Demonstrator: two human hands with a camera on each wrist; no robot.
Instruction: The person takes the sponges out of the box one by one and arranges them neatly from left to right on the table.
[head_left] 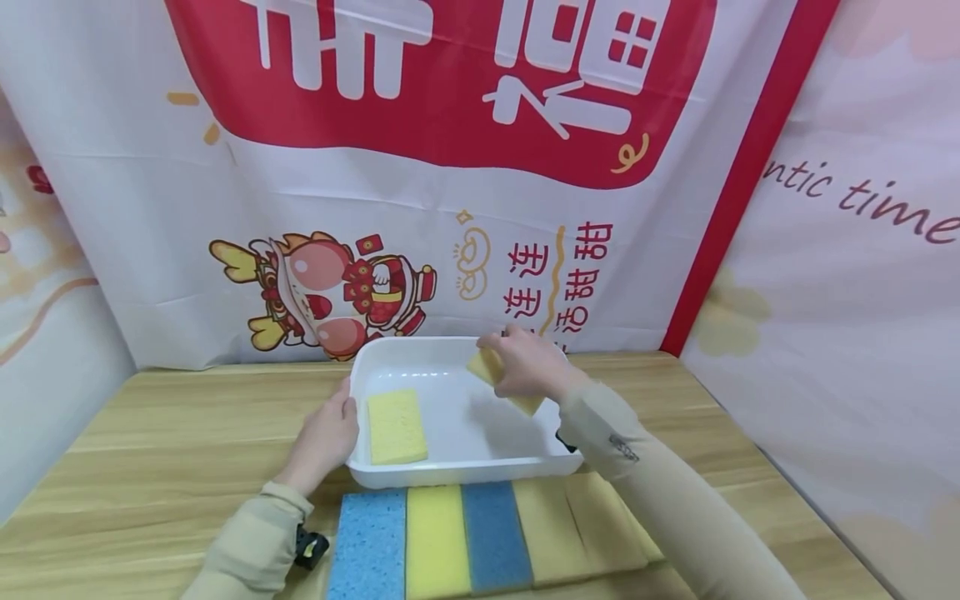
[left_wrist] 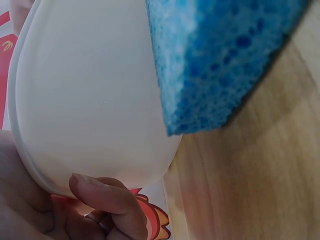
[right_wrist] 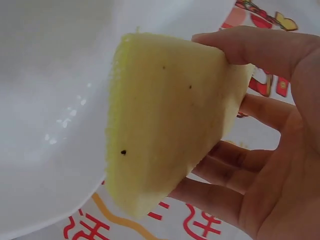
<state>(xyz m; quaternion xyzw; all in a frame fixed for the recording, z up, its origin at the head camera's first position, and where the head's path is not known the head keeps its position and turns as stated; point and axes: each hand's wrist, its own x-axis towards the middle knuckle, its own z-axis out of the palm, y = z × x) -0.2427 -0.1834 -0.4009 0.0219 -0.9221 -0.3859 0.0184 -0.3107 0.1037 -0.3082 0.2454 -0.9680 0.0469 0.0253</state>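
My right hand (head_left: 528,362) holds a pale yellow sponge (right_wrist: 165,120) above the right half of a white plastic basin (head_left: 465,475). The thumb lies along one edge of that sponge and the other fingers along the opposite one; it is tilted. My left hand (head_left: 326,437) grips the basin's left side at the rim, with a bent digit near the outer wall in the left wrist view. A yellow sponge (head_left: 396,427) lies flat inside the basin on the left. The right sleeve covers part of the basin's right end.
In front of the basin is a row of sponges: a light blue one (head_left: 367,546), a yellow one (head_left: 437,542), a darker blue one (head_left: 495,537) and several tan ones (head_left: 551,533). A wooden table (head_left: 187,442) lies beneath. Behind hangs a printed cloth (head_left: 180,250).
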